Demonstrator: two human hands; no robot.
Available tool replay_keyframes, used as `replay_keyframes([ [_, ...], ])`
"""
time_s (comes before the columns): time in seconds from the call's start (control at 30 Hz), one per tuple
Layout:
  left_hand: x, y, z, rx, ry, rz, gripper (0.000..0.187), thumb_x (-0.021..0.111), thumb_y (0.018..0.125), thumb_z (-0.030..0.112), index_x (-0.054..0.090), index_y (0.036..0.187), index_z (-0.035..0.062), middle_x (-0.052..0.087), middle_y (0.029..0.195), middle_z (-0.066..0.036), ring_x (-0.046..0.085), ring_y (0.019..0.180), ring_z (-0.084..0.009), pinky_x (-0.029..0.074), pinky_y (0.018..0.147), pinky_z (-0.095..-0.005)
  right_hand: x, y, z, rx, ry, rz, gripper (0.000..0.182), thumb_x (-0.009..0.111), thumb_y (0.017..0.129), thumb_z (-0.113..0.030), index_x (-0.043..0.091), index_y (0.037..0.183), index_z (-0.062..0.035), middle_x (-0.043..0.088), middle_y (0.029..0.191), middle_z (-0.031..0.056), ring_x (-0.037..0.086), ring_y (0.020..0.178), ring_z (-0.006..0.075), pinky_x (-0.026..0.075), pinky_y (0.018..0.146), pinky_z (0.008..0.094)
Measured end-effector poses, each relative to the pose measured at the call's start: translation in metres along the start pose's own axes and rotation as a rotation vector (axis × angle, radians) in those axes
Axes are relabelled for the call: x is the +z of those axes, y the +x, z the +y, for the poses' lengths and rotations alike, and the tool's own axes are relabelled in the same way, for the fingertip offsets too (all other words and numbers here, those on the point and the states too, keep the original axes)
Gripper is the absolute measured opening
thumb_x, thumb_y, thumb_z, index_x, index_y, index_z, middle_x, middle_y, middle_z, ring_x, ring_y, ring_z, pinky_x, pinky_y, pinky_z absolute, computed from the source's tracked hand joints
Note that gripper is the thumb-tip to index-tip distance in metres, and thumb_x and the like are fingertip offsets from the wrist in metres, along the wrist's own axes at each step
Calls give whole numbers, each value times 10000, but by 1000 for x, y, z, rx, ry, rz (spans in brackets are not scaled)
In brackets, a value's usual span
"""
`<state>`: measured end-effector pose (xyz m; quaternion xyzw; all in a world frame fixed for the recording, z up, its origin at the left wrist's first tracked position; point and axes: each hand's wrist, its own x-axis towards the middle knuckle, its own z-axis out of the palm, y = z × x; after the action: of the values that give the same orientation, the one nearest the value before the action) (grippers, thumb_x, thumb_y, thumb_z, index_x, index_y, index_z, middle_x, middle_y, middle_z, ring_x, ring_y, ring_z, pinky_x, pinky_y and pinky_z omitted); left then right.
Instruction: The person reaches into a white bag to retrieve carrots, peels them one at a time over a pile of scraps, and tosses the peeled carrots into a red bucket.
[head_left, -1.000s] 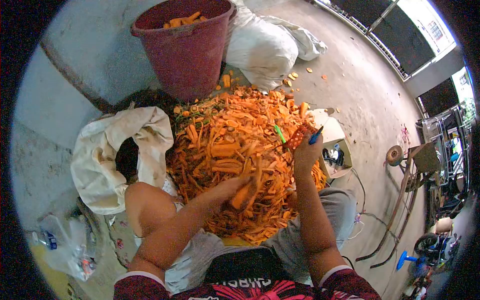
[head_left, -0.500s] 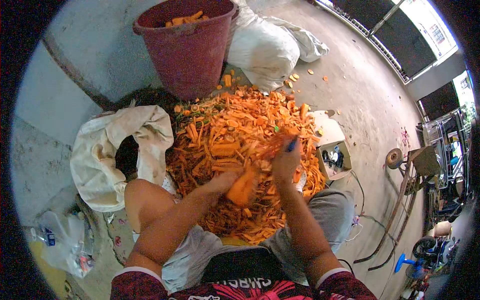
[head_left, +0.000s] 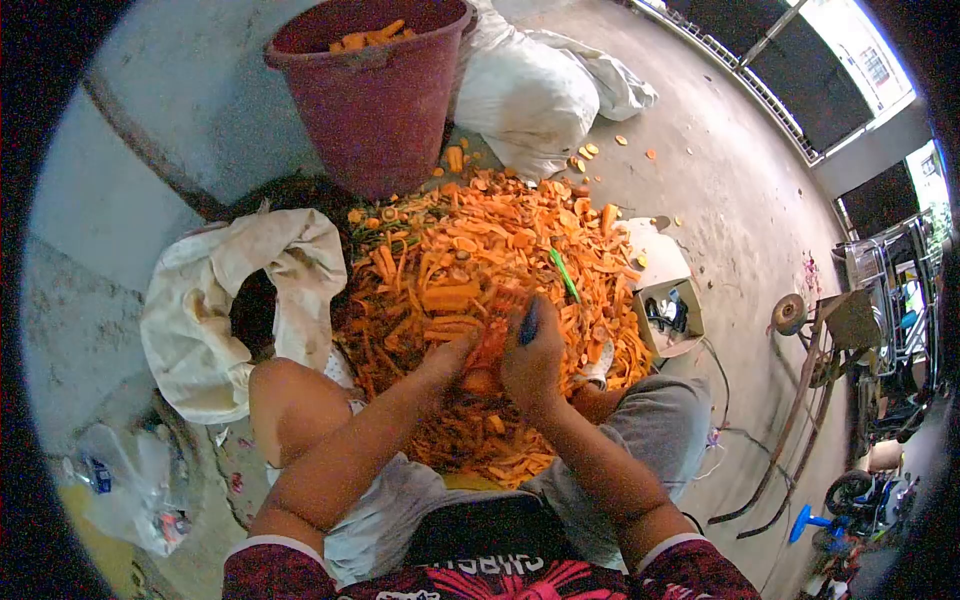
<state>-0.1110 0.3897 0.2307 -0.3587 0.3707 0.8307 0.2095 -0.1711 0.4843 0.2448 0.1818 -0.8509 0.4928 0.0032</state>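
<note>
Over the pile of orange carrots and peelings (head_left: 510, 235), my left hand (head_left: 447, 362) is closed around a carrot (head_left: 482, 378). My right hand (head_left: 534, 368) is beside it, fingers wrapped round a blue-handled tool (head_left: 529, 322). The tool's working end is blurred in front of the carrot, and its exact contact cannot be made out. A thin bright green object (head_left: 565, 274) lies on the pile beyond my right hand.
A dark red bin (head_left: 375, 110) with carrots inside stands behind the pile, beside white sacks (head_left: 530, 100). An open cream sack (head_left: 175, 320) is at the left. A small box (head_left: 690, 335) and a metal-framed cart (head_left: 815, 370) are at the right.
My right hand has moved down and left, close to my left hand, with the blue-handled tool. The carrot is more upright and partly covered. More of the green object shows.
</note>
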Motion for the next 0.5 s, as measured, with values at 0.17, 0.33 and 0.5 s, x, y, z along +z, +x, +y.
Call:
replay_keyframes([
  [0.17, 1, 8, -18, 52, 283, -265, 389, 305, 845, 361, 505, 946, 43, 550, 814, -43, 511, 620, -123, 428, 574, -247, -25, 56, 34, 22, -30, 338, 175, 384, 819, -130, 485, 864, 5, 525, 717, 108, 503, 631, 205, 399, 546, 292],
  [0.33, -12, 10, -6, 340, 417, -148, 383, 420, 796, 353, 499, 947, 11, 551, 793, -47, 504, 671, -99, 414, 593, -231, -40, 71, 48, 269, 241, 165, 112, 478, 745, -55, 495, 852, -25, 494, 661, 54, 471, 574, 177, 399, 528, 287],
  [0.5, -26, -1, 21, 777, 1030, 266, 488, 660, 618, 289, 492, 962, -12, 559, 844, -136, 543, 775, -212, 421, 681, -296, -19, 49, 70, -47, -8, -479, 197, 487, 754, -99, 498, 934, -19, 555, 774, 89, 510, 668, 159, 405, 576, 275],
])
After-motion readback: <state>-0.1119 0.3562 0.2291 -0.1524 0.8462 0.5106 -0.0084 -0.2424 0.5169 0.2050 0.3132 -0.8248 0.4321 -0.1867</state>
